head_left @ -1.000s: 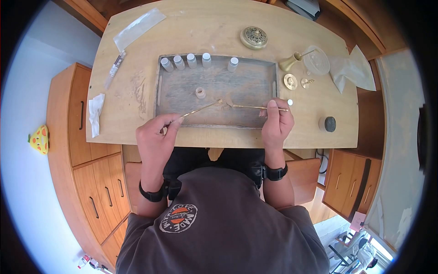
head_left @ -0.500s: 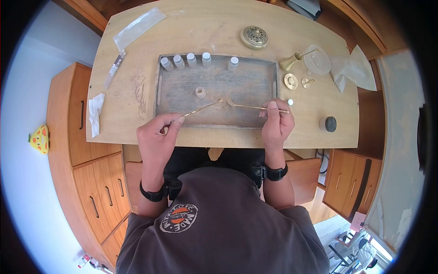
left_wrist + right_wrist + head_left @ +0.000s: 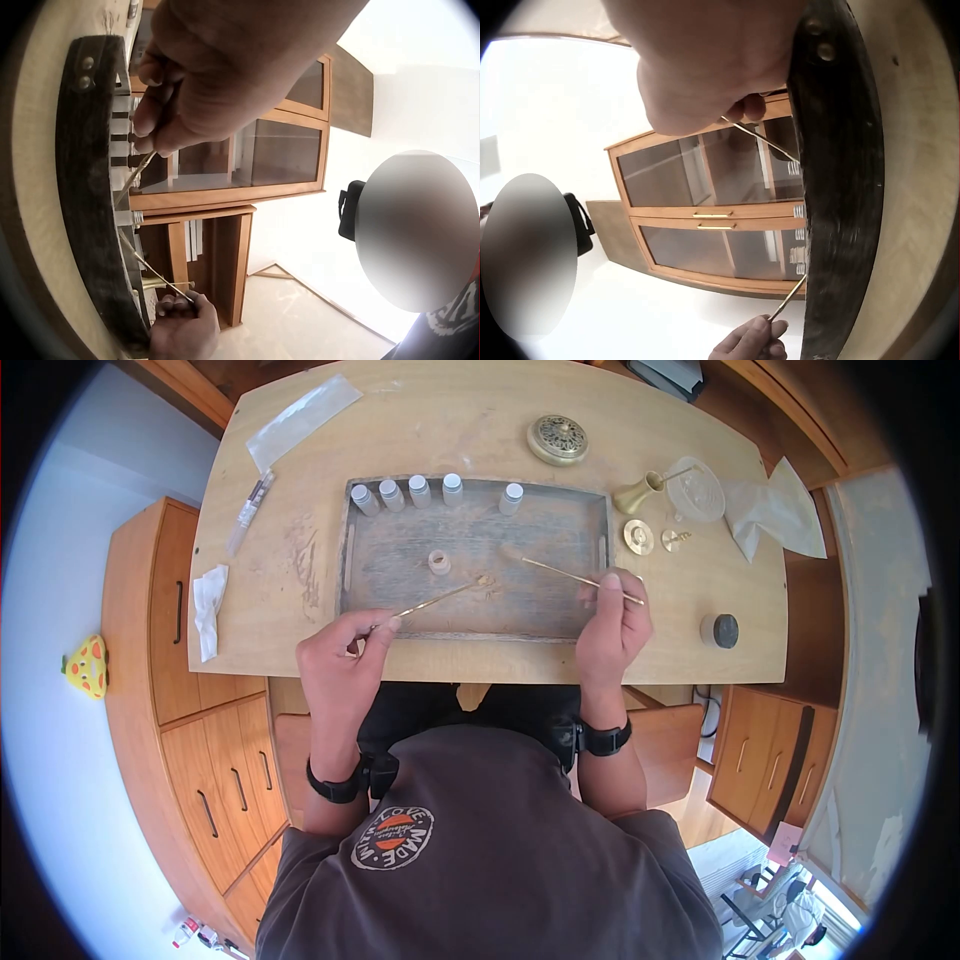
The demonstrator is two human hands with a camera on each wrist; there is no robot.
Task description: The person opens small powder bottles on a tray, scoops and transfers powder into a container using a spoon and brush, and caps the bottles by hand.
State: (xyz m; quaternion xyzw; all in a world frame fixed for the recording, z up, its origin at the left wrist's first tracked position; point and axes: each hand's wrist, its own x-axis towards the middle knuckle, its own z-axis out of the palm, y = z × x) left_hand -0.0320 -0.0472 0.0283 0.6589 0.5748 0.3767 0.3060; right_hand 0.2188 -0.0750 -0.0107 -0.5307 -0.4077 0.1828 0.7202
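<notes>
My left hand [image 3: 343,658] pinches a thin brass stick [image 3: 436,601] near its end; its far tip is low over the tray, beside a little brown powder [image 3: 491,596]. Between the thumb and fingers of my right hand [image 3: 612,628] is a slim brass-handled tool [image 3: 575,575] with a fuzzy tan tip like a small brush. That tip points left and back, apart from the stick's tip. A small uncapped glass bottle [image 3: 439,564] stands behind the stick. Both hands hover at the front of the dark wooden tray [image 3: 470,636].
White-capped bottles [image 3: 420,490] line the tray's back edge. To the right are a brass vase [image 3: 632,496], a brass disc [image 3: 638,537] and a dark-lidded jar [image 3: 722,631]. Behind the tray sits a pierced brass burner [image 3: 558,440]. Plastic sleeves and a white packet [image 3: 209,610] lie left.
My right hand has shifted slightly right, and its tool's tip has swung back and away from the stick's tip. That hand now covers a small white cap. My left hand has barely moved.
</notes>
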